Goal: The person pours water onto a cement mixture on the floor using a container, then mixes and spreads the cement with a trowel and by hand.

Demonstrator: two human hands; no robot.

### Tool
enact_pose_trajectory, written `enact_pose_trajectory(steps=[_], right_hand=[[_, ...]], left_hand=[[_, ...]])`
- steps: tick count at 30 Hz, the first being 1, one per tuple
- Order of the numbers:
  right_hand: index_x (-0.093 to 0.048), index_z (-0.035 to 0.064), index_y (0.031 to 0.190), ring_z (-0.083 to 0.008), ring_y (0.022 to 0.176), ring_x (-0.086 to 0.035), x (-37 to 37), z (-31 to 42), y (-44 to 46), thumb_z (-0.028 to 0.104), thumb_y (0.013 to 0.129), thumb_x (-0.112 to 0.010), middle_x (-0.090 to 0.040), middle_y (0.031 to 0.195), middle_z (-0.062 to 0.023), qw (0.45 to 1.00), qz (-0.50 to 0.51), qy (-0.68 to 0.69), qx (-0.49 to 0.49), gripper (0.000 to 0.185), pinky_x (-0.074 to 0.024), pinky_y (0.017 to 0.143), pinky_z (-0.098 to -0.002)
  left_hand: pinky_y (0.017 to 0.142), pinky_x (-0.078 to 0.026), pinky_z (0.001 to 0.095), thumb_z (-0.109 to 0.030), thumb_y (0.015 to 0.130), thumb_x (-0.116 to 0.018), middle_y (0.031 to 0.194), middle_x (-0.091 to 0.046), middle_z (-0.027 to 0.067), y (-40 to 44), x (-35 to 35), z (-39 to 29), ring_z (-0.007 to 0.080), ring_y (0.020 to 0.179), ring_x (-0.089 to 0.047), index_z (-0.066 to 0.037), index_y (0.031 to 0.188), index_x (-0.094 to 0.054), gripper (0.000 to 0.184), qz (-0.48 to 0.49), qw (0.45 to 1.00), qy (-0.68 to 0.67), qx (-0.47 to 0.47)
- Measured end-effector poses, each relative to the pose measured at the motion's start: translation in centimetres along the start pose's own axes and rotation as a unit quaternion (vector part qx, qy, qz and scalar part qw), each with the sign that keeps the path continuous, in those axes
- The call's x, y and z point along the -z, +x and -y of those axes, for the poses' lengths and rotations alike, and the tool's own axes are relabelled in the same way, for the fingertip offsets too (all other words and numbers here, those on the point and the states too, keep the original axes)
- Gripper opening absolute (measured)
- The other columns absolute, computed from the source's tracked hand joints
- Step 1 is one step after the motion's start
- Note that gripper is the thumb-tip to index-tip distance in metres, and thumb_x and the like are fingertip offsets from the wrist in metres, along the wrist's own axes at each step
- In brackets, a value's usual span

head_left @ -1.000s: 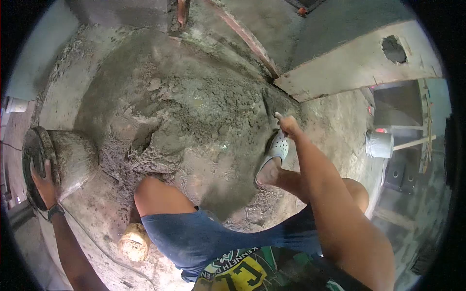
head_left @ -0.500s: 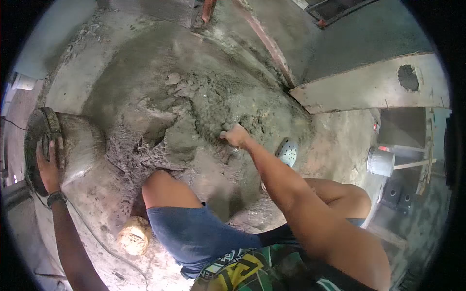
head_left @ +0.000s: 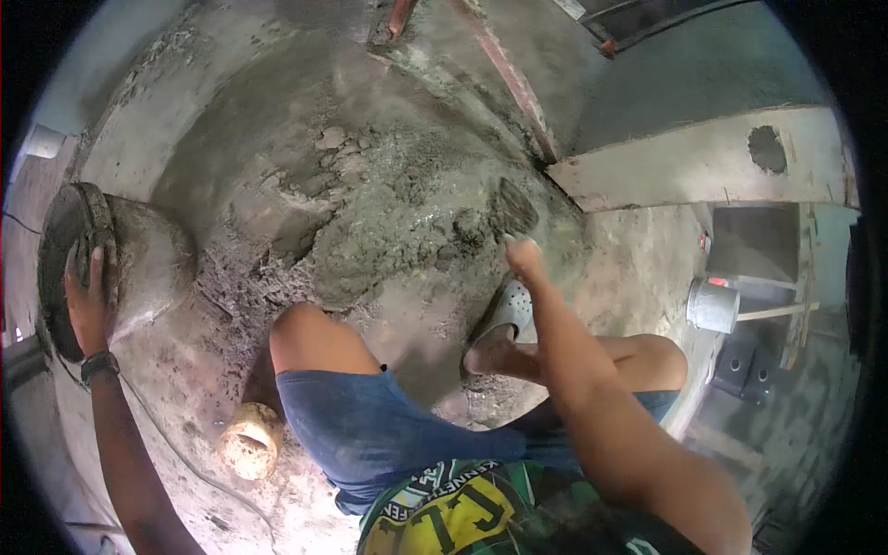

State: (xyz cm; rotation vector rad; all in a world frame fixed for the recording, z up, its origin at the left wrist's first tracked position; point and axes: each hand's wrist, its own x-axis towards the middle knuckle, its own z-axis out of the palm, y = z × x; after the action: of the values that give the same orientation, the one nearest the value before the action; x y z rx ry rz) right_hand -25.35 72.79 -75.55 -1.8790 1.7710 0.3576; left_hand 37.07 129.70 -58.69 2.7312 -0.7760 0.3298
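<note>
Two hands at work in head view! Right hand (head_left: 524, 259) was clamped round dark flat tool (head_left: 516, 208), which lay at right edge of wet mortar (head_left: 388, 231), just beyond pale clog (head_left: 514, 308). Left hand (head_left: 88, 301), fingers apart, rested on bucket (head_left: 150, 264), toward left edge of floor (head_left: 199, 379).

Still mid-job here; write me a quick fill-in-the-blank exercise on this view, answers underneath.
1. The wristbanded hand rests on the rim of the large bucket and is the person's ____ hand.
2. The tool hand, with the flat blade just beyond it, is the person's ____ hand.
3. Of the bucket and the wet mix, the blade is nearer the ____.
4. The colour of the person's shorts is ____.

Missing words: left; right; wet mix; blue
</note>
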Motion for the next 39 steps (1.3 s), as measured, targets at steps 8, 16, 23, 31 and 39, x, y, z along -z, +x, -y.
enact_pose_trajectory(steps=[8, 16, 23, 31, 39], right_hand=[[-0.07, -0.0116, 0.095, -0.0458, 0.094, -0.072, -9.6, 3.3, -7.8, 0.066, 0.1, -0.048, -0.07, 0.092, -0.0342, 0.988, -0.048, -0.033, 0.144, 0.081, -0.0555, 0.082, -0.0515], [-0.07, -0.0039, 0.084, -0.0226, 0.044, -0.056, 0.0, 8.5, -6.6, 0.065, 0.101, -0.049, -0.058, 0.06, -0.0112, 0.98, 0.04, 0.184, 0.063, 0.074, -0.0484, 0.045, -0.0399], [-0.068, -0.0098, 0.087, -0.0256, 0.047, -0.059, -0.1, 16.4, -6.4, 0.064, 0.103, -0.046, -0.06, 0.063, -0.0157, 0.981, 0.156, 0.052, 0.099, 0.078, -0.0497, 0.05, -0.0442], [-0.068, -0.016, 0.092, -0.0364, 0.064, -0.069, -4.5, 8.9, -3.4, 0.069, 0.103, -0.039, -0.069, 0.085, -0.0285, 0.988, 0.135, 0.027, 0.07, 0.09, -0.0552, 0.059, -0.0499], [-0.066, -0.0139, 0.084, -0.0347, 0.058, -0.066, 0.0, 2.2, -3.7, 0.073, 0.102, -0.035, -0.063, 0.068, -0.0237, 0.991, 0.135, 0.0, 0.001, 0.094, -0.0541, 0.06, -0.0502]], left_hand=[[0.117, -0.039, 0.0429, -0.037, 0.101, -0.058, 0.156, -0.046, 0.0209, 0.4, -0.8, 2.9, 0.0351, 0.145, -0.045, -0.014, 0.154, -0.046, 0.058, 0.02, 0.982, 0.168, -0.08], [0.116, -0.04, 0.0433, -0.03, 0.107, -0.056, 0.154, -0.047, 0.0239, 0.5, -1.4, 4.2, 0.0355, 0.142, -0.047, -0.017, 0.155, -0.048, 0.05, 0.018, 0.978, 0.161, -0.131], [0.116, -0.038, 0.0415, -0.046, 0.102, -0.062, 0.149, -0.053, 0.0267, 0.7, 0.0, 3.4, 0.0377, 0.14, -0.05, 0.008, 0.147, -0.049, 0.071, 0.058, 0.951, 0.256, -0.161], [0.115, -0.039, 0.0416, -0.058, 0.099, -0.06, 0.147, -0.055, 0.0276, 0.9, 0.1, 1.7, 0.0385, 0.137, -0.052, 0.007, 0.144, -0.053, 0.08, 0.015, 0.999, 0.01, 0.05], [0.114, -0.04, 0.0422, -0.052, 0.101, -0.062, 0.144, -0.057, 0.0268, 0.8, 0.2, 0.1, 0.0401, 0.135, -0.053, 0.003, 0.144, -0.054, 0.07, 0.006, 0.993, 0.073, -0.088]])
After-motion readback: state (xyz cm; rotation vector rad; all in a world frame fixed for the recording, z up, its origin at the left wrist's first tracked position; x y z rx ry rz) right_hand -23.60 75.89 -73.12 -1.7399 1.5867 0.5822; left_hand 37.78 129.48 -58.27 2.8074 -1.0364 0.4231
